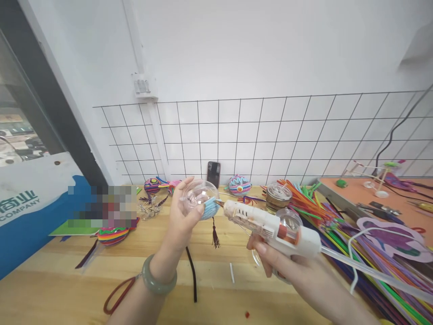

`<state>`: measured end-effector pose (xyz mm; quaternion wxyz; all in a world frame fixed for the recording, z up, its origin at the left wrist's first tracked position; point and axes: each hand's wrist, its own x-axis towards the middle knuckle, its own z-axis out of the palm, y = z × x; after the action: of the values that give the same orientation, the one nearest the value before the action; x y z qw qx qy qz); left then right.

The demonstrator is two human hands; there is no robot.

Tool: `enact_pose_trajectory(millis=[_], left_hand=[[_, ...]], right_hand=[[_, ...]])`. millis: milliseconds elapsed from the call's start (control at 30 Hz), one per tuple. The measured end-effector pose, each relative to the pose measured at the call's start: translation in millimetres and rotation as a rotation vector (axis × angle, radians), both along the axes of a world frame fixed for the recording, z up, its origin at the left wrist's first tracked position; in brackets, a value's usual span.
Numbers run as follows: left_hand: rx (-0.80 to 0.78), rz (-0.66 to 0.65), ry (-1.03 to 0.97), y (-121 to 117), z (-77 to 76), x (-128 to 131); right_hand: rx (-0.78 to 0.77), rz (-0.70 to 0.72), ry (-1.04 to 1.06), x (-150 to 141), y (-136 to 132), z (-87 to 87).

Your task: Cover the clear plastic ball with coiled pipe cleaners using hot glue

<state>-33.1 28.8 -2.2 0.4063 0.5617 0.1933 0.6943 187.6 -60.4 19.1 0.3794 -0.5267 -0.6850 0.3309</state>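
Note:
My left hand [184,221] is closed around a clear plastic ball [196,192], held above the table. Light blue pipe cleaner rows [210,208] cover part of its lower right side. In my right hand [277,259] is a white hot glue gun [260,221], its nozzle pointing left and touching or almost touching the blue rows. A long clear glue stick [372,268] sticks out of its back end. Below the ball a dark tassel [215,237] shows; whether it hangs from the ball I cannot tell.
Many coloured pipe cleaners [338,225] cover the right side. Red-handled scissors [118,295] lie front left, near a black strip [192,275]. At the back are a phone [214,174], a striped ball [240,185] and a round clear container [278,196]. A wire grid [264,131] lines the wall.

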Motion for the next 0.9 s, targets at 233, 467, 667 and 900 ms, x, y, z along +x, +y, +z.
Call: enact_pose_trajectory(millis=[233, 467, 667, 900], left_hand=[[-0.019, -0.004, 0.005, 1.2, -0.2, 0.2], [-0.021, -0.012, 0.001, 0.4, 1.0, 1.0], [-0.034, 0.013, 0.006, -1.4, 0.8, 1.0], [-0.06, 0.015, -0.006, -1.4, 2.1, 2.3]], right_hand=[[-0.053, 0.053, -0.001, 0.7, 0.8, 1.6], [-0.032, 0.047, 0.005, -0.6, 1.5, 4.2], [-0.066, 0.052, 0.037, 0.5, 1.1, 1.4], [-0.069, 0.038, 0.023, -0.1, 0.6, 0.8]])
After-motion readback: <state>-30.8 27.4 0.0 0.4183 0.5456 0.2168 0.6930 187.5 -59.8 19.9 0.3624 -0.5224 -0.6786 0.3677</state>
